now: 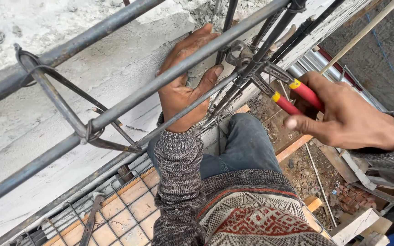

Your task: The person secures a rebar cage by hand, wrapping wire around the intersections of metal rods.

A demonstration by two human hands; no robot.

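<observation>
The right hand (347,120) is closed around the red-and-yellow-handled steel pincers (292,93), whose dark jaws sit closed at a crossing of rusted steel reinforcing bars (251,64), at about one o'clock from the frame's centre; thin tie wire appears to be nipped there, though it is too fine to confirm. The left hand (185,77) lies flat, fingers spread and gripping nothing, pressed against the rough grey concrete face (92,82) behind the long diagonal bar (128,102) and just beside the pincer jaws, at twelve o'clock. Judged from the frame, the tie at this crossing is in hand and not finished. A bent stirrup bar (60,105) at nine o'clock already carries wire wraps (90,130) at its joints, so that end looks done; ties farther up the cage, towards two o'clock, cannot be assessed. Below, at seven o'clock, a steel mesh panel (128,205) lies over orange board. At four o'clock, timber offcuts (356,223) and brick rubble (349,196) lie on ground well below. The setting is an open construction site in daylight.
</observation>
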